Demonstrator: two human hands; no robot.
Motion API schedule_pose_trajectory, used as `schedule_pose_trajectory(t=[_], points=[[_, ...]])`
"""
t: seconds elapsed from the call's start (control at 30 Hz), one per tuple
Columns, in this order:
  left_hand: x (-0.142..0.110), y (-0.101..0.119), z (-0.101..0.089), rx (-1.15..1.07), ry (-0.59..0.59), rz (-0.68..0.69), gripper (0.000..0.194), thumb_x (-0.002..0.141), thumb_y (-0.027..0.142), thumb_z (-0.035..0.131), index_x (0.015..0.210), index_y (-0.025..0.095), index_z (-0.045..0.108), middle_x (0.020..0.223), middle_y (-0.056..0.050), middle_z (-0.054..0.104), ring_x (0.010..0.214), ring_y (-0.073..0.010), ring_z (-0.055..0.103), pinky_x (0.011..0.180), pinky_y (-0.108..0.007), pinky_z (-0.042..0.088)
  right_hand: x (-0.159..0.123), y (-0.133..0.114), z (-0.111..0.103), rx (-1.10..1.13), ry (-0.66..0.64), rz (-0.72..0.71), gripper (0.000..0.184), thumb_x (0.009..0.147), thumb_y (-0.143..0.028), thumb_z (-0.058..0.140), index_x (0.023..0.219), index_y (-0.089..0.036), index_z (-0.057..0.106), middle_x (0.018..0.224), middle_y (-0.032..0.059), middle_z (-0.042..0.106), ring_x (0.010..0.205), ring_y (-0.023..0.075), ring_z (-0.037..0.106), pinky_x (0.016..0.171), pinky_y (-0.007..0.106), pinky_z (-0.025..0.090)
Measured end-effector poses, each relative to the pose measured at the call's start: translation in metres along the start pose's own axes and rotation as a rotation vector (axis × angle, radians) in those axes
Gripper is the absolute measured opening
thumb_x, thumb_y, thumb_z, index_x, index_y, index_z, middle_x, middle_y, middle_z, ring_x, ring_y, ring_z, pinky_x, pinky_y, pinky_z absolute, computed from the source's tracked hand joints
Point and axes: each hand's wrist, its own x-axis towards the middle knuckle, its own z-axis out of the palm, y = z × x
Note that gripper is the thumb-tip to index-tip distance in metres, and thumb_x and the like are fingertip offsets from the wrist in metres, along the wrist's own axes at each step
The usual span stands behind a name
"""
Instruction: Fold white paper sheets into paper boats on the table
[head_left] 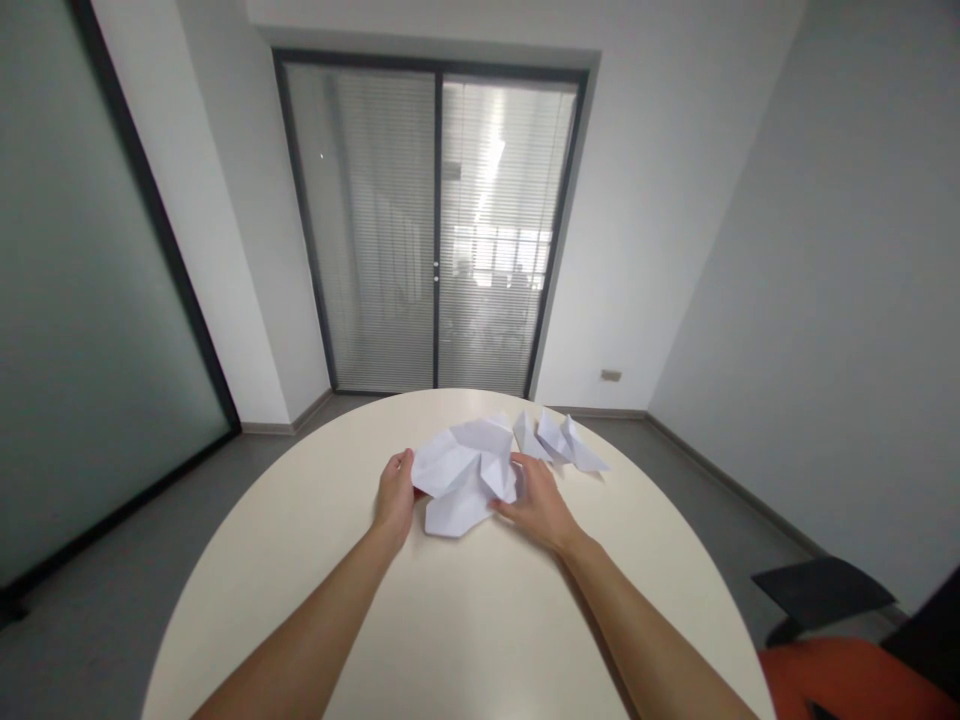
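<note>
A creased white paper sheet (463, 475), partly folded, lies on the round cream table (450, 620) between my hands. My left hand (395, 492) holds its left edge, fingers curled round the paper with the thumb up. My right hand (536, 503) rests at its right edge, fingers pressing on the paper's lower right corner. A folded white paper figure (559, 442) sits just beyond my right hand, apart from the sheet.
Glass sliding doors with blinds (435, 230) stand beyond the table. A frosted glass wall (82, 300) runs along the left. A dark chair (821, 590) and an orange seat (847, 680) are at the lower right.
</note>
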Motion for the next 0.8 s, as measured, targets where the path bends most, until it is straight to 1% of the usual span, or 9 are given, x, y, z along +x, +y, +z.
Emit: schedule_pose_trajectory(t=[0.07, 0.17, 0.23, 0.3, 0.4, 0.47, 0.63, 0.73, 0.8], points=[[-0.001, 0.000, 0.001, 0.007, -0.026, -0.002, 0.036, 0.080, 0.050, 0.069, 0.093, 0.019, 0.058, 0.085, -0.004, 0.069, 0.074, -0.0167, 0.066, 0.064, -0.027, 0.052, 0.001, -0.001, 0.000, 0.005, -0.003, -0.018, 0.057, 0.075, -0.043, 0.073, 0.124, -0.019, 0.057, 0.123, 0.0128, 0.063, 0.113, 0.0325, 0.054, 0.102, 0.050, 0.038], [-0.002, 0.000, 0.001, 0.027, -0.051, 0.020, 0.038, 0.078, 0.052, 0.070, 0.092, 0.018, 0.058, 0.084, -0.003, 0.069, 0.073, -0.0158, 0.066, 0.065, -0.026, 0.052, 0.002, -0.004, -0.002, 0.150, -0.012, -0.045, 0.038, 0.085, -0.040, 0.062, 0.117, -0.020, 0.064, 0.120, 0.0123, 0.066, 0.112, 0.0312, 0.057, 0.100, 0.046, 0.041], [-0.003, 0.001, 0.000, 0.035, -0.050, 0.034, 0.040, 0.077, 0.053, 0.071, 0.091, 0.017, 0.059, 0.083, -0.003, 0.069, 0.071, -0.0157, 0.066, 0.065, -0.026, 0.051, 0.002, -0.005, -0.002, 0.286, -0.016, 0.009, 0.033, 0.089, -0.043, 0.057, 0.109, -0.019, 0.069, 0.110, 0.0117, 0.070, 0.107, 0.0306, 0.060, 0.094, 0.042, 0.046], [-0.002, 0.003, 0.000, 0.030, -0.039, 0.036, 0.042, 0.074, 0.054, 0.072, 0.089, 0.017, 0.059, 0.080, -0.003, 0.068, 0.070, -0.0159, 0.066, 0.064, -0.026, 0.050, 0.001, -0.005, -0.002, 0.436, -0.018, 0.136, 0.039, 0.090, -0.051, 0.055, 0.102, -0.018, 0.071, 0.098, 0.0103, 0.073, 0.096, 0.0292, 0.063, 0.082, 0.038, 0.051], [0.000, 0.006, -0.001, 0.011, -0.007, 0.031, 0.045, 0.071, 0.056, 0.074, 0.087, 0.017, 0.059, 0.077, -0.002, 0.067, 0.067, -0.0154, 0.064, 0.063, -0.026, 0.049, -0.001, -0.002, 0.001, 0.635, -0.041, 0.316, 0.046, 0.085, -0.060, 0.060, 0.095, -0.016, 0.072, 0.087, 0.0080, 0.074, 0.076, 0.0245, 0.065, 0.065, 0.031, 0.050], [0.001, 0.007, -0.001, 0.013, 0.015, 0.037, 0.048, 0.068, 0.058, 0.075, 0.085, 0.017, 0.059, 0.074, -0.001, 0.066, 0.065, -0.0149, 0.063, 0.061, -0.025, 0.048, -0.002, 0.002, 0.002, 0.726, -0.057, 0.376, 0.045, 0.082, -0.059, 0.065, 0.091, -0.015, 0.072, 0.084, 0.0077, 0.074, 0.070, 0.0223, 0.065, 0.061, 0.030, 0.049], [0.002, 0.007, -0.002, -0.016, 0.022, 0.041, 0.049, 0.064, 0.057, 0.079, 0.083, 0.016, 0.059, 0.072, 0.000, 0.066, 0.063, -0.0152, 0.063, 0.060, -0.026, 0.048, -0.002, 0.005, 0.000, 0.861, -0.116, 0.395, 0.034, 0.075, -0.045, 0.073, 0.089, -0.015, 0.073, 0.085, 0.0085, 0.075, 0.075, 0.0230, 0.067, 0.068, 0.032, 0.051], [0.004, 0.008, -0.003, -0.067, 0.054, 0.016, 0.041, 0.069, 0.051, 0.077, 0.084, 0.017, 0.060, 0.075, -0.002, 0.068, 0.068, -0.0169, 0.066, 0.067, -0.029, 0.052, -0.003, -0.001, -0.006, 0.887, -0.099, 0.436, 0.028, 0.072, -0.036, 0.070, 0.091, -0.015, 0.073, 0.081, 0.0074, 0.075, 0.070, 0.0218, 0.066, 0.063, 0.030, 0.050], [0.007, 0.008, -0.006, -0.097, 0.100, 0.014, 0.034, 0.075, 0.045, 0.074, 0.085, 0.017, 0.060, 0.077, -0.002, 0.069, 0.072, -0.0177, 0.068, 0.072, -0.030, 0.054, -0.003, -0.005, -0.011, 0.866, -0.100, 0.449, 0.027, 0.071, -0.033, 0.068, 0.089, -0.014, 0.073, 0.078, 0.0069, 0.074, 0.066, 0.0206, 0.065, 0.059, 0.028, 0.048]])
